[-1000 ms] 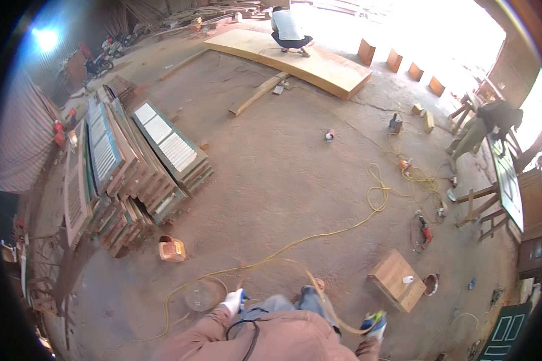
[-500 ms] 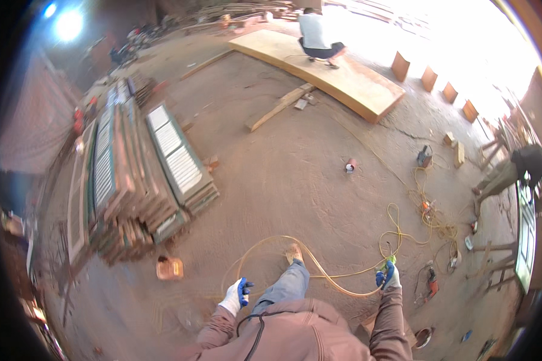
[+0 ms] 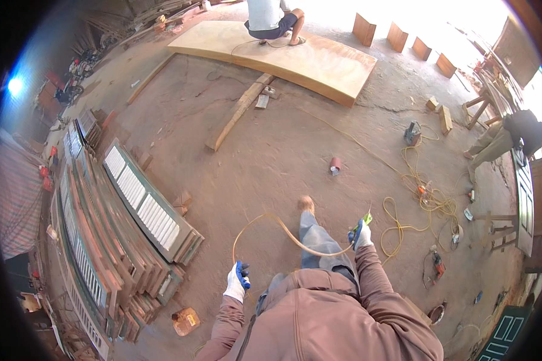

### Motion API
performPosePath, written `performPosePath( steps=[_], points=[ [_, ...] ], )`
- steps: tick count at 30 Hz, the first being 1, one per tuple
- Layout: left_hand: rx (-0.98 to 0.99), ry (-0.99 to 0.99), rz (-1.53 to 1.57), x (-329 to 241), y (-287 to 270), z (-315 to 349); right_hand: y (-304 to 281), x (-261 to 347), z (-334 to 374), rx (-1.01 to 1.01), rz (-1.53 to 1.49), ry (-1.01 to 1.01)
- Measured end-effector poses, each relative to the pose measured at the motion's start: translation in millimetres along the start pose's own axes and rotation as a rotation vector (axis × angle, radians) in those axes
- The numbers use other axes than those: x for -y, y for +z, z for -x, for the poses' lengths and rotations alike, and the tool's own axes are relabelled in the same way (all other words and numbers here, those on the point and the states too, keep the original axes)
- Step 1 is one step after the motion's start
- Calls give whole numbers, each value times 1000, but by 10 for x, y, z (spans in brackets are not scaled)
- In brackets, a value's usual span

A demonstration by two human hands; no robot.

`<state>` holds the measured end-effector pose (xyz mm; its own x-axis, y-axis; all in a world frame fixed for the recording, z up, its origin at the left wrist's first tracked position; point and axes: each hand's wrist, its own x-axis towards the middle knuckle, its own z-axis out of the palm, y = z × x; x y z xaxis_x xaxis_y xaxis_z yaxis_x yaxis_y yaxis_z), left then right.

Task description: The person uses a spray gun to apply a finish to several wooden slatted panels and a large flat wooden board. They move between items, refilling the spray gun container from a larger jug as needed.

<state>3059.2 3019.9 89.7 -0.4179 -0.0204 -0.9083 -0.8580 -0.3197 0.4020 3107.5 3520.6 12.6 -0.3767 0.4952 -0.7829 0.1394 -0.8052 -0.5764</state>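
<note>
Hose (image 3: 328,254) carried forward; left fingers (image 3: 244,274) curled round it, right fingers (image 3: 356,230) gripping green tool (image 3: 368,217); can label (image 3: 335,171) unreadable.

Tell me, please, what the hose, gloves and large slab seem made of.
Hose: probably flexible plastic, amber and smooth, from its bend and sheen. Gloves: probably white fabric, blue fingers suggesting rubbery coating. Large slab: likely wood, pale and smooth, from its yellowish colour; grain is unclear.

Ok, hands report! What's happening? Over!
Left hand gripping hose. Right hand gripping green object. Hose curving between hands. Yellow cable tangled ahead, right.
</note>
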Motion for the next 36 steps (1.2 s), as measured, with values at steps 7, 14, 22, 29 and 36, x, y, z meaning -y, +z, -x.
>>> performPosePath(
  steps=[7,14,22,29,36],
  points=[
    [4,75,230,-1698,1076,-914,1847,1175,-1644,4,-20,148],
    [-126,217,277,-3568,1981,-998,4519,1513,-2362,159,309,108],
    [-352,200,429,-4885,1851,-2355,7561,1219,-3107,268,486,257],
    [-362,367,369,-7341,1912,-3565,9572,898,-3422,221,460,269],
    [-264,313,200,-10108,2042,-4296,12039,706,-3562,369,491,255]
  ],
)
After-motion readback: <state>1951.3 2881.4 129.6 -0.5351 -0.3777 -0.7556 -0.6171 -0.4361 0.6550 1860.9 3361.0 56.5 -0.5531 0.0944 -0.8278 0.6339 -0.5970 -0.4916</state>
